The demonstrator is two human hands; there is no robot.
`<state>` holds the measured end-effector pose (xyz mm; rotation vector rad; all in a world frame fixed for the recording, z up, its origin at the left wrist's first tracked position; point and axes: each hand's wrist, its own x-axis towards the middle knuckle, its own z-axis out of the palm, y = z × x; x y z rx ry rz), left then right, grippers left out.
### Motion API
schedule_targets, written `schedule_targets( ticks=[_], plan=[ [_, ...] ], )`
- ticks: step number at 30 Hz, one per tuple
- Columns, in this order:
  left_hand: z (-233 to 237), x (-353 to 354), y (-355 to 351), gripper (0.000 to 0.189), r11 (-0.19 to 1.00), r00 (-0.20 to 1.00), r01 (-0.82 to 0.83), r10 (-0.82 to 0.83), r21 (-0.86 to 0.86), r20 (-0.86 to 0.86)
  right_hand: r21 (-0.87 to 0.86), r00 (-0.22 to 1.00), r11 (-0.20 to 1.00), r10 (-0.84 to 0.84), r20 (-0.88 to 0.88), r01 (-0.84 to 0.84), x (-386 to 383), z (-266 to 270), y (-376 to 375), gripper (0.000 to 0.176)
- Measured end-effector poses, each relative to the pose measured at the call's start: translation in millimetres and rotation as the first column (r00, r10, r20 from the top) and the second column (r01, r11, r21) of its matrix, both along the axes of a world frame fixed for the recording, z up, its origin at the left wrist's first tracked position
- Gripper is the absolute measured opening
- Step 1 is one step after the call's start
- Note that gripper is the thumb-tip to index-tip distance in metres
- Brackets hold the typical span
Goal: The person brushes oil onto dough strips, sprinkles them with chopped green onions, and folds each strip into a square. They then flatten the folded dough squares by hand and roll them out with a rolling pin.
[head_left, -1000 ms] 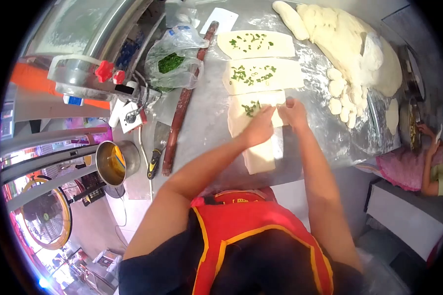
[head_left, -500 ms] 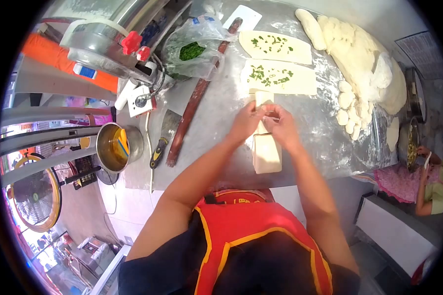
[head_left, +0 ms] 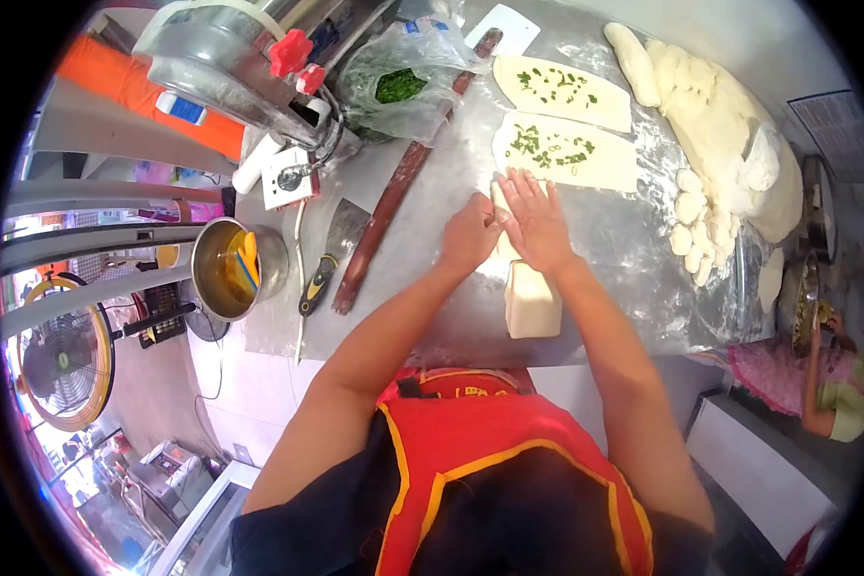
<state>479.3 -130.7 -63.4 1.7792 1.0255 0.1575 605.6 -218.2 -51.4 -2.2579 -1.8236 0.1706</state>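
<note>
Spreading across my feed, the floury metal surface (head_left: 634,278) carries a big dough mass (head_left: 715,115) at far right and two green-flecked sheets (head_left: 566,149) at far centre. I have the right hand (head_left: 538,226) flat, fingers straight; the left hand (head_left: 472,230) is curled, and I can't tell whether its grip pinches. Nearer sits a dough block (head_left: 535,302); the narrow dough strip (head_left: 505,248) lies beneath the right palm, beside the left fingers.

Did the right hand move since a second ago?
Yes. Against the nearer green-sprinkled dough sheet, the right hand has moved left, toward the sheet's left end.
</note>
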Motion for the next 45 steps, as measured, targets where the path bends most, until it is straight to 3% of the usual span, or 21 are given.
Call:
schedule_targets(
  ticks=[5,8,9,11,12,13,14,15,16,17,20,24,27,30,33,36,40,43,45],
  plan=[
    [-16,-7,13,0.024,0.997,0.996,0.073,-0.074,0.013,0.058,-0.012,0.997,0.999,-0.040,0.073,0.041,-9,-8,-2,0.058],
    [6,2,25,0.023,0.943,0.998,0.052,-0.036,0.328,-0.054,-0.009,0.997,0.999,-0.051,0.062,0.052,-9,-9,-1,0.059],
    [11,7,30,0.023,0.913,0.999,0.053,-0.053,0.404,-0.010,-0.001,0.998,0.999,-0.045,0.051,0.045,-5,-10,-1,0.060],
    [19,20,39,0.022,0.898,0.990,0.073,-0.118,0.433,0.079,0.166,0.959,0.959,-0.193,-0.208,0.229,20,-9,-6,0.058],
    [21,28,41,0.022,0.893,0.982,0.078,-0.147,0.444,0.122,0.229,0.910,0.918,-0.238,-0.339,0.325,36,-5,-9,0.057],
    [21,37,41,0.021,0.881,0.978,0.102,-0.173,0.462,0.115,0.215,0.734,0.797,-0.366,-0.573,0.565,56,10,-16,0.052],
    [20,45,38,0.021,0.873,0.971,0.115,-0.199,0.473,0.130,0.273,0.690,0.661,-0.520,-0.504,0.699,85,-2,-26,0.043],
    [19,53,35,0.020,0.864,0.964,0.127,-0.223,0.488,0.145,0.164,0.543,0.568,-0.603,-0.584,0.806,116,-7,-38,0.038],
    [19,60,32,0.020,0.853,0.957,0.134,-0.244,0.504,0.159,0.104,0.481,0.514,-0.686,-0.546,0.851,142,-12,-44,0.036],
    [20,65,26,0.020,0.872,0.950,0.137,-0.250,0.470,0.187,0.097,0.497,0.515,-0.734,-0.463,0.852,161,-15,-48,0.038],
    [19,78,-3,0.020,0.888,0.915,0.145,-0.288,0.436,0.284,-0.104,0.327,0.454,-0.764,-0.555,0.885,205,-44,-38,0.040],
    [42,78,-25,0.018,0.907,0.883,0.298,-0.380,0.297,0.274,-0.209,0.327,0.447,-0.839,-0.435,0.870,211,-26,-23,0.035],
    [40,75,-23,0.018,0.880,0.871,0.362,-0.437,0.308,0.224,-0.041,0.530,0.588,-0.756,-0.384,0.808,206,-12,-20,0.027],
    [33,74,-17,0.018,0.864,0.867,0.363,-0.450,0.348,0.213,0.116,0.647,0.694,-0.580,-0.495,0.710,166,10,-3,0.019],
    [31,76,-11,0.018,0.872,0.871,0.358,-0.440,0.333,0.218,0.086,0.621,0.701,-0.560,-0.548,0.708,128,28,22,0.015],
    [34,78,-7,0.016,0.876,0.873,0.345,-0.432,0.339,0.227,0.083,0.624,0.731,-0.510,-0.593,0.677,119,7,35,0.014],
    [36,80,5,0.019,0.835,0.871,0.344,-0.455,0.430,0.187,-0.092,0.571,0.798,-0.502,-0.650,0.596,118,25,35,0.024],
    [23,88,14,0.029,0.745,0.849,0.302,-0.494,0.595,0.188,0.190,0.843,0.890,-0.298,-0.448,0.415,129,19,28,0.043],
    [12,98,15,0.045,0.621,0.819,0.401,-0.572,0.673,0.040,0.109,0.937,0.958,-0.229,-0.265,0.265,129,16,28,0.051]
  ],
)
